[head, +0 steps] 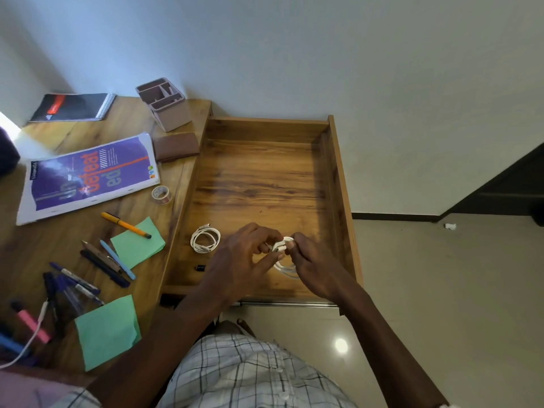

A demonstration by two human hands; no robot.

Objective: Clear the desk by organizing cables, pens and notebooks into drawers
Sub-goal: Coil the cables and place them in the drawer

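An open wooden drawer [265,172] stands pulled out to the right of the desk. Over its front part, my left hand [238,260] and my right hand [312,260] both pinch a white cable [284,257] wound into loops; part of it hangs below my fingers. A second coiled white cable [205,239] lies on the drawer floor just left of my left hand. On the desk lie several pens and markers [103,260], an orange pen [125,225], a purple notebook [88,176] and a black spiral notebook [73,106].
A pink desk organiser [164,104], a brown wallet [176,146], a tape roll [161,194] and two green paper sheets [107,331] sit on the desk. A small black item [200,268] lies in the drawer's front left. Another white cable [29,340] trails at the desk's near left.
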